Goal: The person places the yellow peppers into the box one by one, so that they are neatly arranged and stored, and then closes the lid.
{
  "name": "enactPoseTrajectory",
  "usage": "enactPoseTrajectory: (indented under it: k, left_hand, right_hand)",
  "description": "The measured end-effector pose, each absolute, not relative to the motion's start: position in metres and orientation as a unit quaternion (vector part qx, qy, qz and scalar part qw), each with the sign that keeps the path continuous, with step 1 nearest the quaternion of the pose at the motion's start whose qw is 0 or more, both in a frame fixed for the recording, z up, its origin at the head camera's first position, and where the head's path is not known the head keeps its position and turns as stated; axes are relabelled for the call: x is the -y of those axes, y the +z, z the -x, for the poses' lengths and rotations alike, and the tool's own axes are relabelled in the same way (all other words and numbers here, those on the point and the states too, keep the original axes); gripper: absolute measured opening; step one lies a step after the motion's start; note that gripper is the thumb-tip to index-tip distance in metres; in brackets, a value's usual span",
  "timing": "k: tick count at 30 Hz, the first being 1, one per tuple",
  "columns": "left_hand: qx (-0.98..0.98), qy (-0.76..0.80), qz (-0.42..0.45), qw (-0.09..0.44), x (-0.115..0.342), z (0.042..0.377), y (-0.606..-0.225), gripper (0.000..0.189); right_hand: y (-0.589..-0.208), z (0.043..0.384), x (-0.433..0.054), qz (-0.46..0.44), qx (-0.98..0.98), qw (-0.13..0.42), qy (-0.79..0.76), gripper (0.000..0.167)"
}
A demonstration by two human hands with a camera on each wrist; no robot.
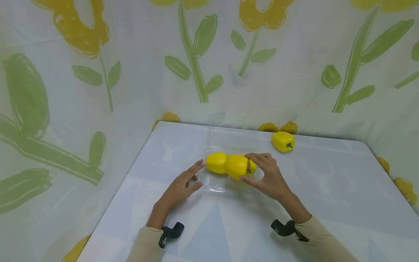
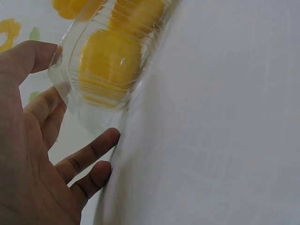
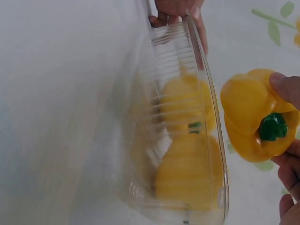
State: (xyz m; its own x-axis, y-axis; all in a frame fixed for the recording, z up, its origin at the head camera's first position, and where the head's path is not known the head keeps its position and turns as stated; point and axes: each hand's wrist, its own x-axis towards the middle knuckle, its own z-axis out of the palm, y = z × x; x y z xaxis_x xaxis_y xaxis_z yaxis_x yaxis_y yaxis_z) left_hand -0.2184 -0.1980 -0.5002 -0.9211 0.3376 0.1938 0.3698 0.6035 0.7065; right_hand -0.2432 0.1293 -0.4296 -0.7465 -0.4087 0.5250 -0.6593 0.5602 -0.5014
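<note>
A clear plastic container point(image 1: 214, 186) lies on the table. One yellow bell pepper point(image 1: 216, 162) sits in its left part; a second yellow pepper point(image 1: 253, 166) in its right part is mostly hidden. Between thumb and fingers, my right hand point(image 1: 270, 179) holds another yellow bell pepper point(image 3: 248, 117) above the container, its green stem point(image 3: 273, 126) facing outward. My left hand point(image 1: 181, 185) is at the container's left end, fingers spread. In the left wrist view, its fingertips point(image 2: 57, 55) meet the clear rim point(image 2: 70, 79).
One more yellow bell pepper point(image 1: 283, 141) lies on the table near the back edge, right of the container. A clear flat panel point(image 1: 235, 137) extends behind the container. Flower-print cloth point(image 1: 137, 72) hangs around the table.
</note>
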Motion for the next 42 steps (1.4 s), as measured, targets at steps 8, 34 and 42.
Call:
enactPoseTrajectory:
  k: [8,34,42]
  left_hand:
    - [0.896,-0.396,0.198,0.027,0.198,0.218,-0.501,0.065]
    - [0.905,-0.384,0.180,0.024,0.197,0.219,-0.501,0.066]
    - [0.904,-0.383,0.186,0.029,0.198,0.220,-0.504,0.065]
  right_hand:
    - [-0.437,0.246,-0.116,-0.331,0.856,0.170,0.358,0.068]
    - [-0.451,0.245,-0.088,-0.345,0.857,0.124,0.362,0.072]
    - [-0.455,0.245,-0.082,-0.351,0.860,0.122,0.350,0.071]
